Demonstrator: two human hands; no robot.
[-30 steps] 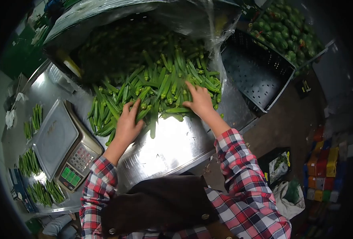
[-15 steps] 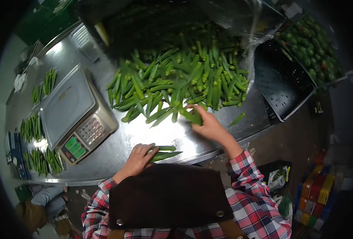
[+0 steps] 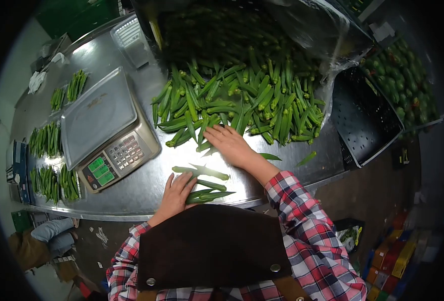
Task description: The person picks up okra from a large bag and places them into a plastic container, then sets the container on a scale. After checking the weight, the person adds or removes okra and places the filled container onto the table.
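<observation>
Setting: a steel table (image 3: 146, 186) under bright light, a weighing scale (image 3: 101, 125) standing on it with its keypad towards the person.
Left hand (image 3: 178, 191): just right of the scale's keypad at the table's near edge, fingers laid over the stalk ends of a small bunch of okra (image 3: 213, 195); whether they close round the pods cannot be told.
Right hand (image 3: 230, 145): farther right of the scale, palm down and fingers spread, released, resting on pods at the near edge of the okra heap (image 3: 247, 98).
Okra heap: right of the scale and beyond it, spilling from a clear plastic bag (image 3: 325, 27).
Loose pods (image 3: 204, 172): between the two hands, lying flat, right of the scale.
Sorted okra (image 3: 46, 140): in neat rows left of the scale.
Black crate (image 3: 365, 118): well right of the scale, past the heap, off the table's edge.
Clothing: plaid sleeves, dark apron.
</observation>
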